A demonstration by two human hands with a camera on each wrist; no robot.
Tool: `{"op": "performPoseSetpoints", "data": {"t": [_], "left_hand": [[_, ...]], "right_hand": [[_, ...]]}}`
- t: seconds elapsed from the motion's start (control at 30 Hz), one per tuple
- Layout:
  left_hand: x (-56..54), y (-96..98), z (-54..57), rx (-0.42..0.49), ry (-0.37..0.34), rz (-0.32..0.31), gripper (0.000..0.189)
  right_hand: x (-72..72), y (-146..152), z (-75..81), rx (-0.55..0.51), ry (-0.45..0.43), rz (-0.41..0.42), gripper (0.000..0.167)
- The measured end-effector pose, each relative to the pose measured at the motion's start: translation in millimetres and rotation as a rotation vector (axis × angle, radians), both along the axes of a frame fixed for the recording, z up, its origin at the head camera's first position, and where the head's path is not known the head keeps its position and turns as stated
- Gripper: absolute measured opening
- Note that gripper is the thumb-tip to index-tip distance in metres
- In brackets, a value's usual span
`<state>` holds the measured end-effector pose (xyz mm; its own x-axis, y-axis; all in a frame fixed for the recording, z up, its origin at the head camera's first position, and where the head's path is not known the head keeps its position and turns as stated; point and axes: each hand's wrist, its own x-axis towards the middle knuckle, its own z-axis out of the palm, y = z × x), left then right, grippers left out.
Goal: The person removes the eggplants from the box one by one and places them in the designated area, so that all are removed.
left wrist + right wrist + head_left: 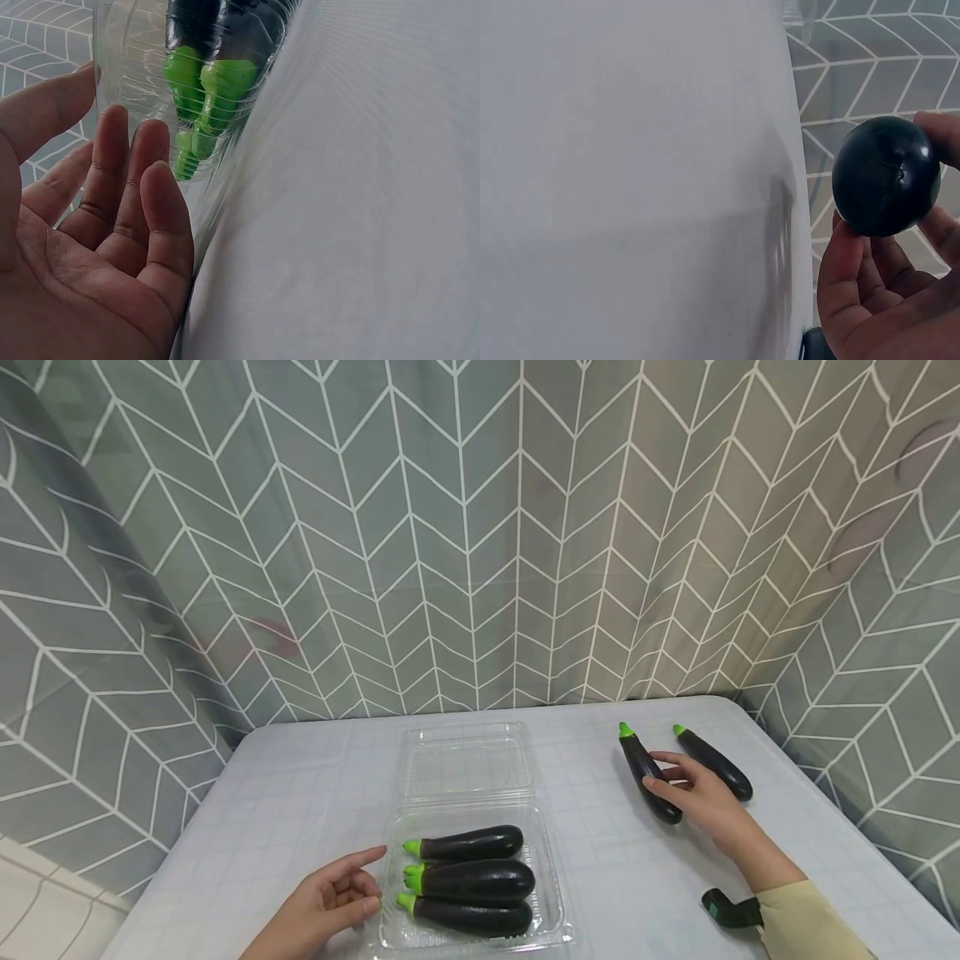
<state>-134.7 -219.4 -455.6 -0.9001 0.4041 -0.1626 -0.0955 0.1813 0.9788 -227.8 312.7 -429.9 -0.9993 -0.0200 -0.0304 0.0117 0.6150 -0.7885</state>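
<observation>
My right hand [693,793] pinches a dark purple eggplant [647,772] between thumb and fingers on the right of the table. Its rounded end [885,176] faces the camera in the right wrist view; whether it touches the cloth I cannot tell. Beyond that hand lies another eggplant [714,763]. An open clear plastic clamshell box [555,877] holds several eggplants side by side, with green stems [225,79] toward the left. Beside the box's left wall is my left hand [322,902], fingers loosely bent and holding nothing. Its fingertips are close to the wall; contact is unclear.
The box's lid [467,760] lies folded back toward the far edge of the white-covered table [315,793]. A grey curtain [480,527] with white zigzag lines hangs behind and at both sides. A black device [729,910] sits at my right wrist.
</observation>
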Motion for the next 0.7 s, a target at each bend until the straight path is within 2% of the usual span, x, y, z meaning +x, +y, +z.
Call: {"op": "performPoseSetpoints", "data": {"t": [0.33,0.7], "left_hand": [[-0.3,-0.6,-0.7,-0.003,0.020,-0.005,0.065],[-1.9,0.1,-0.8,0.004,-0.010,0.009,0.065]], "right_hand": [[-3.6,11.2,1.2,0.046,0.014,-0.014,0.077],[-14.0,16.4,0.1,0.126,-0.024,-0.023,0.081]]}}
